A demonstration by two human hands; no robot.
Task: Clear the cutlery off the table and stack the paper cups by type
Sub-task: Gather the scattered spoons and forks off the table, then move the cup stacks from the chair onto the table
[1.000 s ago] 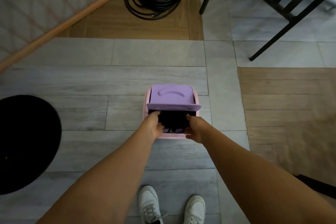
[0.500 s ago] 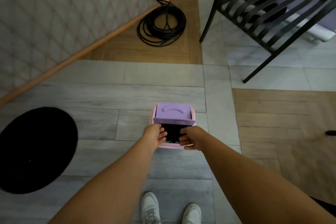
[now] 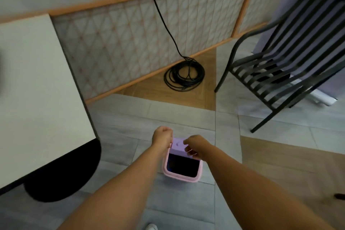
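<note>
A small pink bin point(image 3: 179, 176) stands on the floor in front of me, its dark inside open to view. Its purple swing lid point(image 3: 178, 148) is tilted up at the far side. My left hand point(image 3: 162, 136) hovers as a loose fist over the bin's far left corner and holds nothing I can see. My right hand point(image 3: 194, 145) has its fingers curled down over the lid's right part; whether it touches the lid is unclear. No cutlery or paper cups are in view.
A white tabletop point(image 3: 37, 89) fills the left, with its round black base point(image 3: 61, 179) on the floor beneath. A coiled black cable point(image 3: 183, 77) lies by the wall. A black slatted chair point(image 3: 280, 65) stands at the right.
Both hands have come up out of the bin's opening and now sit above its lid. My view has lifted, bringing the tabletop and the wall into sight.
</note>
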